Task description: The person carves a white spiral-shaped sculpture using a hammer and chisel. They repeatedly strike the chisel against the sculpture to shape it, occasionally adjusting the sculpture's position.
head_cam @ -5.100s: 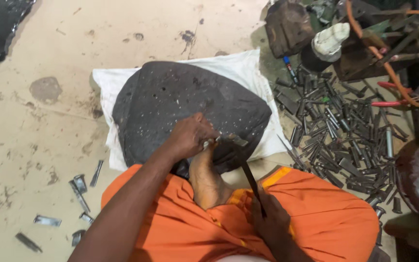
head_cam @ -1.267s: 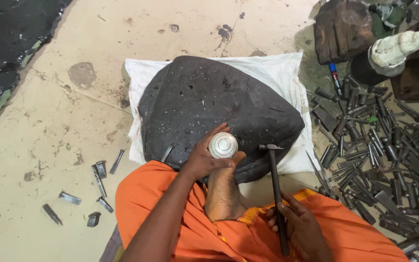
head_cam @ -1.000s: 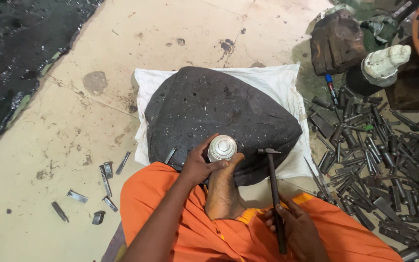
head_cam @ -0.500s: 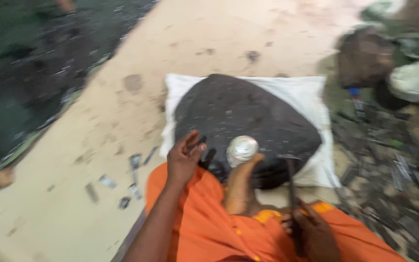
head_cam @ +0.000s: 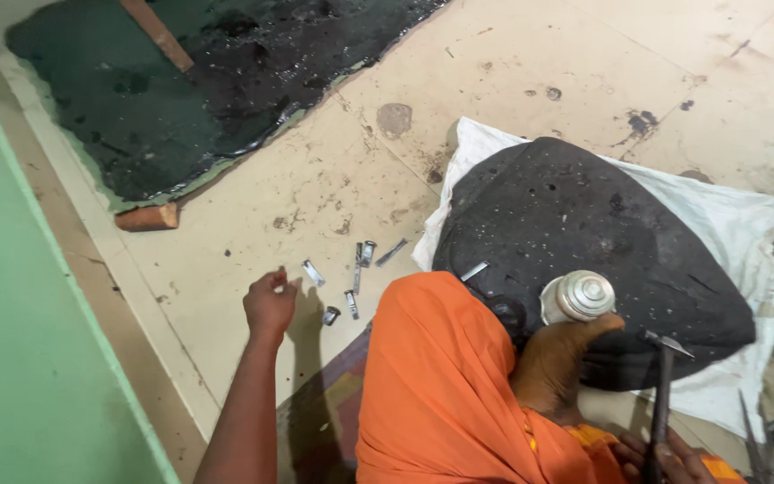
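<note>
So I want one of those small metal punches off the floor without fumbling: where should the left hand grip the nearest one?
Take the short punch nearest the left hand across its middle, fingertips pinching from above, since it lies flat on the floor and apart from the others.

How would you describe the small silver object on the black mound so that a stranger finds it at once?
Find the black mound lying on white cloth. At its near edge, by the bare foot, sits the silver piece. It alone is round, shiny and ringed on top.
</note>
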`<move>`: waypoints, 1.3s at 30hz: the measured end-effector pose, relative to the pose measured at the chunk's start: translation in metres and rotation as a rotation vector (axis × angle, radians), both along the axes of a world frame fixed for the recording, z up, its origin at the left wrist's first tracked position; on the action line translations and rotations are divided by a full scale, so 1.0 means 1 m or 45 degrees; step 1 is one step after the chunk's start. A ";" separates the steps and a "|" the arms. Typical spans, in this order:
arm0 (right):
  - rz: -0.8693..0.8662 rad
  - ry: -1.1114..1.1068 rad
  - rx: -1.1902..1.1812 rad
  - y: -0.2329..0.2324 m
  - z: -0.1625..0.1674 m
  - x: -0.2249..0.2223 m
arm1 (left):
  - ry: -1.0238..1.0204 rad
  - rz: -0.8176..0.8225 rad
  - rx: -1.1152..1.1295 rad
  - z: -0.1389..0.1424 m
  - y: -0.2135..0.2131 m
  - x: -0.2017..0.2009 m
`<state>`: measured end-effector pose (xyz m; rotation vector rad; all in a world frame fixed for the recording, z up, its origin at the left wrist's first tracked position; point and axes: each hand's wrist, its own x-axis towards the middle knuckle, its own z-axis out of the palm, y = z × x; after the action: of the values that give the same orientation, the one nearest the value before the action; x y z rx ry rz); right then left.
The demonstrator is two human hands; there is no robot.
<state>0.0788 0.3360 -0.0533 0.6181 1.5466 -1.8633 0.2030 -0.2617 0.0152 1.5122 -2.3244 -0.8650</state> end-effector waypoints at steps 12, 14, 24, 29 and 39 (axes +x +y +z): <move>-0.306 0.036 0.003 0.006 0.009 0.028 | 0.019 -1.051 -0.135 0.009 0.156 -0.172; -0.359 0.082 -0.051 0.006 0.012 0.035 | -0.257 -1.177 -0.152 0.005 0.182 -0.194; -0.361 -0.043 -0.079 -0.003 0.061 0.035 | 0.190 -0.794 0.501 -0.009 0.197 -0.206; -0.268 -0.089 -0.139 -0.004 0.052 0.015 | 0.451 -0.448 1.217 0.022 0.204 -0.222; -0.032 0.341 0.579 -0.030 0.143 0.010 | 0.788 -0.916 1.158 0.000 0.275 -0.263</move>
<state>0.0887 0.3064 0.0897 0.6014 2.1778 -1.6685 -0.0597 0.0133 0.0148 0.3399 -2.0141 -2.3749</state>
